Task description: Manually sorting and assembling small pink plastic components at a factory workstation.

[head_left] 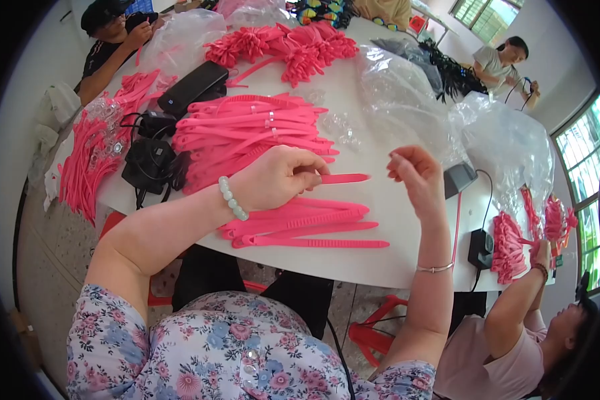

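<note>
Pinched in my left hand (287,175) is a pink rubber strap (345,179), its free end pointing right. My right hand (417,175) is raised to the right of that end, apart from it. Its fingers are curled together, and what they hold, if anything, is too small to make out. Beyond my left hand lies a thick pile of pink straps (247,127), some with small clear clips on them. Several ridged pink straps (307,230) lie on the near side, below my left hand. Small clear plastic pieces (343,127) are scattered beyond my hands.
Black power adapters (150,163) and a black case (193,87) stand left of the pile. More pink bundles lie at the left edge (90,160) and far side (287,50). Clear plastic bags (407,93) cover the table's far right. Co-workers sit around the white table (407,233).
</note>
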{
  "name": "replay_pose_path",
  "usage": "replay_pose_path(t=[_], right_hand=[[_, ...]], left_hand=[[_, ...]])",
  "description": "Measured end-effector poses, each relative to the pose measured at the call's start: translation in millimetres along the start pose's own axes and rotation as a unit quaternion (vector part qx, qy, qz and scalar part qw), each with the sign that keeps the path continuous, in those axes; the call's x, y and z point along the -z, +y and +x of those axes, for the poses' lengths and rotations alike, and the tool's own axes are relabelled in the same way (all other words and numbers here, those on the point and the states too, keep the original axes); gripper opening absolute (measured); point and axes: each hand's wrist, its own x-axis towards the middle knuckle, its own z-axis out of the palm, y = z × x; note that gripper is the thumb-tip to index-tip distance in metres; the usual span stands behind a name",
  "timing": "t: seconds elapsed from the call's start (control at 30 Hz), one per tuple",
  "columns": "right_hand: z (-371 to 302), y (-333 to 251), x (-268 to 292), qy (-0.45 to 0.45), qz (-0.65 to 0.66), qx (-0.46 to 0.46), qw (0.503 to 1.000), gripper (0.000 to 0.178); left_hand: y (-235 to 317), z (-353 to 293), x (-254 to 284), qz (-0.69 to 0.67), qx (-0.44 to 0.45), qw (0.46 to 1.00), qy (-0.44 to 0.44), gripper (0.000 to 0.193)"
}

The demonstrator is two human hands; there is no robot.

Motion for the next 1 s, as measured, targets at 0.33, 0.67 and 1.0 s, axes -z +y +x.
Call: replay_pose_path(t=[0.33,0.67,1.0], right_hand=[[16,-3,-29,-0.067,0.059,-0.088,0.992,0.020],[19,8,-29,-0.063,0.149,-0.133,0.978,0.018],[16,4,-32,-0.115,0.089,-0.108,0.984,0.016]], left_hand=[[-20,11,-3,-0.102,0.034,0.986,0.129,0.012],[-22,13,-2,-0.079,0.040,0.987,0.133,0.013],[-23,12,-3,-0.085,0.040,0.987,0.132,0.013]])
